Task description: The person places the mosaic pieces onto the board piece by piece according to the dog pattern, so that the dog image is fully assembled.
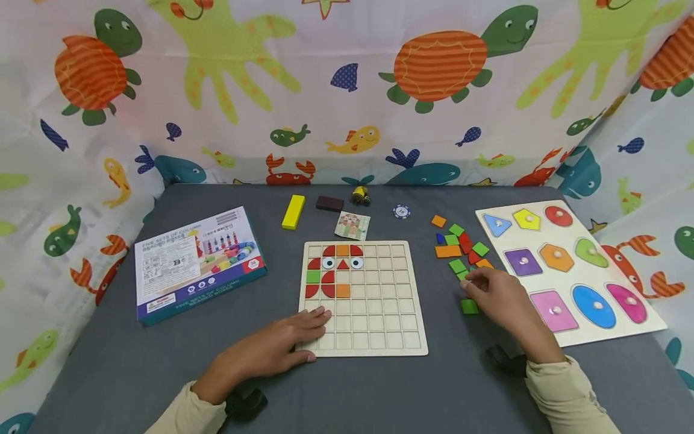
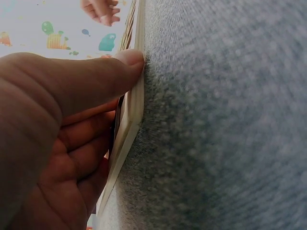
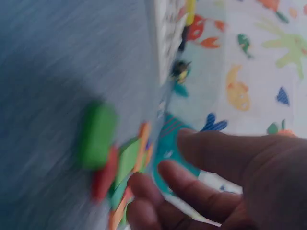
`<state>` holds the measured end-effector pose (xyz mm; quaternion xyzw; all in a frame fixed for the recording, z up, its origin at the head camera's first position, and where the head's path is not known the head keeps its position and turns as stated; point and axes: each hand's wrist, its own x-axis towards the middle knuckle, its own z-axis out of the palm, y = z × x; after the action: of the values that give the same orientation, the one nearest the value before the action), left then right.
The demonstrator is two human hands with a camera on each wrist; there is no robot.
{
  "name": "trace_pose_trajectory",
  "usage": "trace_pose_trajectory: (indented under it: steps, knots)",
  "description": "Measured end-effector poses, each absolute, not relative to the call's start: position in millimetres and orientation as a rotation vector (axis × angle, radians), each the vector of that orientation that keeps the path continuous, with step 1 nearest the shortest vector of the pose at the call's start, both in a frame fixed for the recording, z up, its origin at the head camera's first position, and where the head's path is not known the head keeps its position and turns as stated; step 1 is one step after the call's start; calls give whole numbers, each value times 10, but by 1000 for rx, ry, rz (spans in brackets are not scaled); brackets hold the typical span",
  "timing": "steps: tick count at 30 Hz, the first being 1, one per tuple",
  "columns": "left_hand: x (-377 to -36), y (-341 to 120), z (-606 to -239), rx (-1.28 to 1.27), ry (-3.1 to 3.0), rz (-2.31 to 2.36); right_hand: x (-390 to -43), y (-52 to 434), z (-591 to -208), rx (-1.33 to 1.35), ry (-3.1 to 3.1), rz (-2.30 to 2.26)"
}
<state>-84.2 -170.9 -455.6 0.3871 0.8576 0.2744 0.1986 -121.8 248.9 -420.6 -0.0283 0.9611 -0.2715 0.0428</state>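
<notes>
A light wooden grid board lies mid-table. Its upper left cells hold red, green and orange tiles and two eye tiles. My left hand rests on the board's lower left corner, fingers extended over the cells. In the left wrist view its thumb lies against the board's edge. My right hand hovers at the near end of a scatter of loose tiles, close to a green tile. The right wrist view shows a gap between thumb and fingers, with nothing held.
A shape puzzle board with knobbed pieces lies at right. At left is a boxed game. Behind the grid board are a yellow block, a dark block, a picture card, a small figure and a chip.
</notes>
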Motion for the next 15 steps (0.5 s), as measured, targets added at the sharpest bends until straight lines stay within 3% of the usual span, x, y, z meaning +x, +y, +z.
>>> trace_pose_trajectory:
  steps: [6, 15]
  knots:
    - [-852, -1701, -4557, 1080, 2385, 766, -1172, 2702, -4329, -43, 2900, -739]
    - [-842, -1703, -4574, 1082, 2386, 770, -1286, 2620, -4424, -100, 2932, -884]
